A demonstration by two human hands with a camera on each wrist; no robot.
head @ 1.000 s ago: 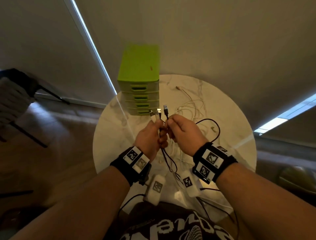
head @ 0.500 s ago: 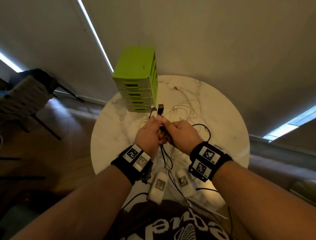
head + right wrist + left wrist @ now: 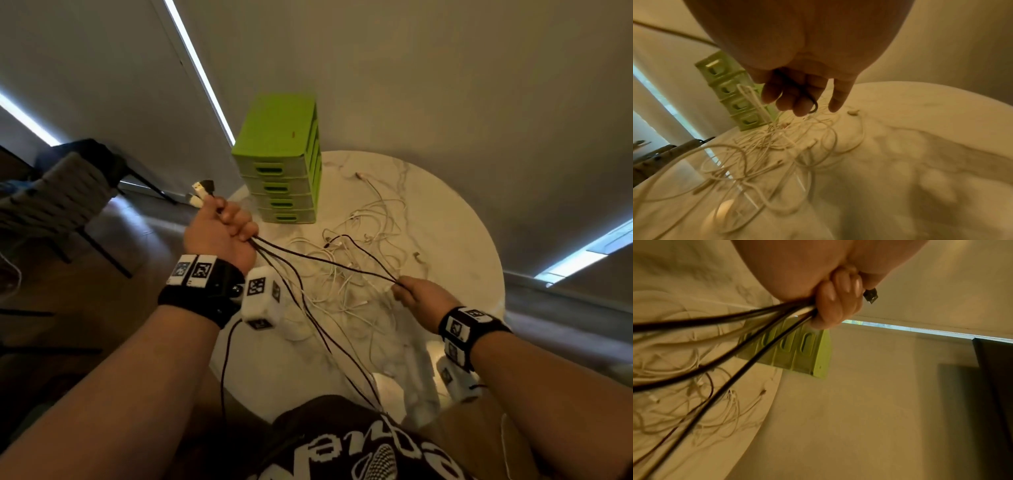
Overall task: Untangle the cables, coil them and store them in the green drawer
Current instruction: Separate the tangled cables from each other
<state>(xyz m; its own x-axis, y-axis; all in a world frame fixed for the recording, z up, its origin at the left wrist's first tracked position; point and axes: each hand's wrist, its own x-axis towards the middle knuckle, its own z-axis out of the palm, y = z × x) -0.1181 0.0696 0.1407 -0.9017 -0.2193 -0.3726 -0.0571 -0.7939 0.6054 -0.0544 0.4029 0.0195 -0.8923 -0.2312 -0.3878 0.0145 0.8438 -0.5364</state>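
black cables gathered and pulled out long, nothing coiled or stored yet

we clamp the plug ends of the black cables [image 3: 308, 255] in our left hand [image 3: 219, 236], fist closed round them, and our right hand [image 3: 416, 296] pinches a strand further along over the round table [image 3: 472, 240]; the white cables [image 3: 359, 274] lie tangled there and the green drawer unit [image 3: 281, 161] looks all shut (so coiling and storing both remain). compared with a second ago, when our hands met at the plugs, they are now drawn well apart, the left raised off to the side.
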